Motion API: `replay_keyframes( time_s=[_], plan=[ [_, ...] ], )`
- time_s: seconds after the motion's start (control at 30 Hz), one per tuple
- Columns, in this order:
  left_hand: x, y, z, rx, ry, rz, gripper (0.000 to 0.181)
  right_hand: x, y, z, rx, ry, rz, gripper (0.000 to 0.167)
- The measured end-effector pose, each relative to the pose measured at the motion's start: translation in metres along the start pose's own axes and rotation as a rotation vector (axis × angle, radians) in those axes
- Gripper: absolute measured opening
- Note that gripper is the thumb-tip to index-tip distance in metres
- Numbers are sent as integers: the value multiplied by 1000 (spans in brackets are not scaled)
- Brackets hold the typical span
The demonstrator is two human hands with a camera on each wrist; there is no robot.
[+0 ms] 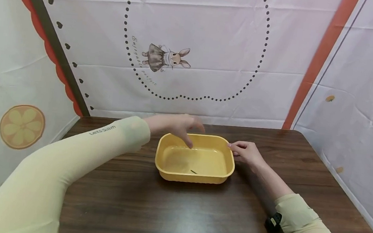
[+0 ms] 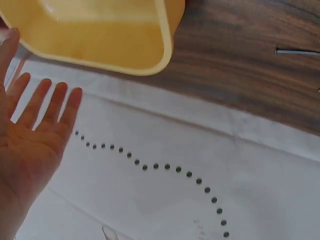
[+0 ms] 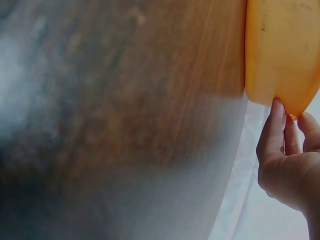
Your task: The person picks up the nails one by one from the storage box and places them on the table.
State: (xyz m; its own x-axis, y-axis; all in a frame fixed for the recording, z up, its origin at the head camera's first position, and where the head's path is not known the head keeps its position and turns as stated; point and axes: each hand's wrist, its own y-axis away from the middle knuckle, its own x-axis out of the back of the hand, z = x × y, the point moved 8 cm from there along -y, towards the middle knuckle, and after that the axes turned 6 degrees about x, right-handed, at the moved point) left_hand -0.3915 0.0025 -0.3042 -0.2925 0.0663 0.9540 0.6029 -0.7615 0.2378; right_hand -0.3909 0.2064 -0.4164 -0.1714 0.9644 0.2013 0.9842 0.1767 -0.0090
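A yellow rectangular basin stands on the dark wooden table. My left hand is over its back left rim, fingers apart and holding nothing; it is slightly blurred. In the left wrist view the palm and spread fingers of that hand show beside the basin. At the basin's right end, my right hand pinches the rim near the back corner. The right wrist view shows the fingertips of this hand against the corner of the basin. A small dark sliver shows inside the basin.
The wooden table extends around the basin. Patterned white cloth hangs behind and at both sides. A thin pale strip shows on the wood in the left wrist view. A dark band is at the right sleeve.
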Motion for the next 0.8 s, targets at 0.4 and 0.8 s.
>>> replay_keyframes(
  time_s=[0.4, 0.8],
  plan=[
    [-64, 2, 22, -152, 111, -102, 62, -1, 1, -2, -11, 54, 10, 42],
    [-95, 1, 29, -182, 97, -107, 45, -1, 3, -4, 0, 87, 10, 40]
  ],
)
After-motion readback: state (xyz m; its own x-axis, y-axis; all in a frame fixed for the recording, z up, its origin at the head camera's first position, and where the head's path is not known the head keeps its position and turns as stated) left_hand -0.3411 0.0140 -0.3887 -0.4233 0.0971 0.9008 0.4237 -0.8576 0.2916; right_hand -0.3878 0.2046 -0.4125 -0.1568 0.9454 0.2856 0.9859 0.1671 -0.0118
